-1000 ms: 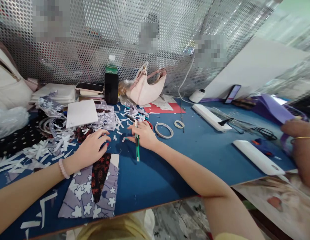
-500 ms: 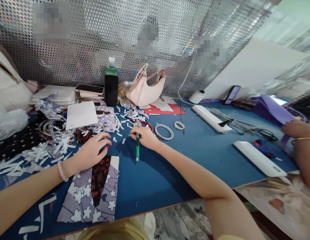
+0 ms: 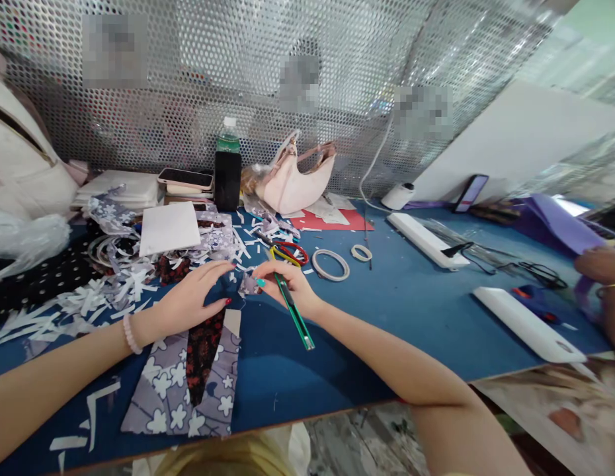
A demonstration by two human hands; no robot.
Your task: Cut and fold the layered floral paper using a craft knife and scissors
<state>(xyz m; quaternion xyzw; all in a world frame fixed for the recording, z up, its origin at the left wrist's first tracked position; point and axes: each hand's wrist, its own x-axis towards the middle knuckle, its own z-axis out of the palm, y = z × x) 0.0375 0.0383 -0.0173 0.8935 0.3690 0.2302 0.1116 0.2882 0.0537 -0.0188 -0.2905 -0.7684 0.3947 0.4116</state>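
Observation:
My left hand [image 3: 193, 301] rests on the top end of a purple flowered paper piece [image 3: 181, 387] with a dark red patterned strip down its middle, fingers stretched toward a small scrap [image 3: 248, 284]. My right hand [image 3: 287, 283] is closed round a green utility knife [image 3: 298, 317] and pinches that same scrap with its fingertips. The knife's handle slants down to the right over the blue table [image 3: 387, 330]. The two hands almost meet at the scrap.
Paper cuttings [image 3: 104, 291] litter the left. Red and yellow scissors [image 3: 287, 252], two tape rings [image 3: 331, 264], a dark bottle [image 3: 227, 168], a pink bag [image 3: 292, 182] and white bars [image 3: 528, 324] lie beyond. Another person's hand [image 3: 602, 268] shows at far right.
My right hand drew back toward me with the knife, which now slants instead of standing straight. It has pinched a small scrap, and my left hand's fingers stretched toward it. Scissors are uncovered.

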